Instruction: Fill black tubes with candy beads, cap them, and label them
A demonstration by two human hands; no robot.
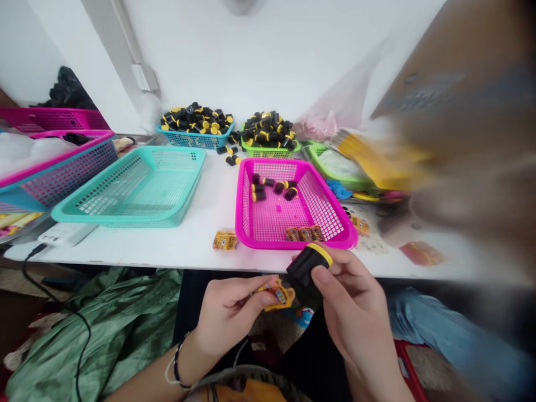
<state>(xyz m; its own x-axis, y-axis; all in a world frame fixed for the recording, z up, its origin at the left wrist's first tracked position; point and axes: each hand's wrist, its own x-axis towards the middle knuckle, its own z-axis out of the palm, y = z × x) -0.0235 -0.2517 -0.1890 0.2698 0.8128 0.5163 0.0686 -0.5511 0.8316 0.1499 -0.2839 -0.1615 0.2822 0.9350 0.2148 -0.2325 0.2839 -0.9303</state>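
Observation:
My right hand is closed round a small black cylinder with a yellow cap, held just below the table's front edge. My left hand pinches a small yellow and orange printed label against the cylinder's lower side. Right above both hands sits a pink mesh basket with several black and yellow cylinders at its far end and a few orange labels at its near end. Another orange label lies on the white table left of the basket.
An empty teal basket stands left of the pink one. At the back, a blue basket and a green basket are heaped with black and yellow cylinders. Stacked pink and blue baskets sit far left. A blurred brown shape fills the right.

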